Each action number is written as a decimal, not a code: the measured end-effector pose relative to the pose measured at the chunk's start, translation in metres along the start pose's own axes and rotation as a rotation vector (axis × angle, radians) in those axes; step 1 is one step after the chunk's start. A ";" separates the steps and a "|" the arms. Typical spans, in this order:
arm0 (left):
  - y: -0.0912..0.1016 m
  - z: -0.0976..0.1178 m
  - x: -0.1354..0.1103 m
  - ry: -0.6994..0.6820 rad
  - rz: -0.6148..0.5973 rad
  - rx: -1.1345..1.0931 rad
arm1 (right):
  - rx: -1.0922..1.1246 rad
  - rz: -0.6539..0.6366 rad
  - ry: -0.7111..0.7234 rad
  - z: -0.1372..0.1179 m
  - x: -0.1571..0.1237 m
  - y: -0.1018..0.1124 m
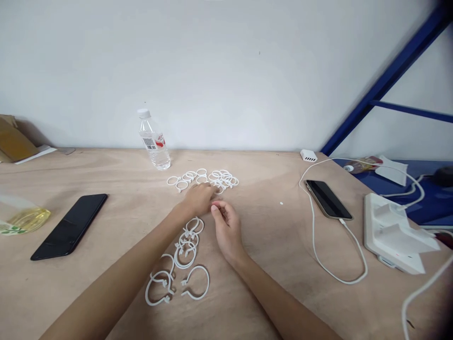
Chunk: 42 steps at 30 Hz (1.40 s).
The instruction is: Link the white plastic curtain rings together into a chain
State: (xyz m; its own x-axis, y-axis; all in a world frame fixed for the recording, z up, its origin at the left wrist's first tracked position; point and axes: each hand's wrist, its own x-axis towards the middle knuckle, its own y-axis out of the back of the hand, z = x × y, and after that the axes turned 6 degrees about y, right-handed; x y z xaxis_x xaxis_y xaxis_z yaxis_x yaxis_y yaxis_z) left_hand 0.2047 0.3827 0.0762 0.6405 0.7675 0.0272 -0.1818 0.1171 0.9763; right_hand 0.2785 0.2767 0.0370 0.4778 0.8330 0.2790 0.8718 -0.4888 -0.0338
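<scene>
A loose cluster of white plastic split rings (202, 179) lies on the plywood table top (269, 236) straight ahead. My left hand (198, 199) rests at the cluster's near edge, its fingertips among the rings, though whether it grips one is hidden. Just below it, my right hand (226, 227) hovers with thumb and fingertips pinched together and nothing visible between them. Closer to me, a second group of the same rings (186, 248) lies in a loose chain under my left forearm. Several more rings (159, 283) lie near the table's lower middle.
A clear water bottle (154, 140) stands behind the rings. A black phone (69, 226) lies at left, and another phone (328, 199) lies at right on a white charging cable (313, 236). A white power strip (392, 231) sits at far right, below a blue metal frame (382, 80).
</scene>
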 end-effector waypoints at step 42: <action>-0.003 -0.007 -0.082 0.322 0.226 -0.512 | 0.150 -0.423 0.065 -0.019 -0.003 0.006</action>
State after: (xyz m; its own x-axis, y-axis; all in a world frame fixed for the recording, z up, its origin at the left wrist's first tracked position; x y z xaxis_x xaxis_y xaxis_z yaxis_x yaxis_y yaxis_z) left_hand 0.1479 0.3242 0.0699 0.3036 0.9497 0.0765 -0.6696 0.1556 0.7262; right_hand 0.2799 0.2666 0.0541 0.0726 0.9311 0.3574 0.9972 -0.0620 -0.0411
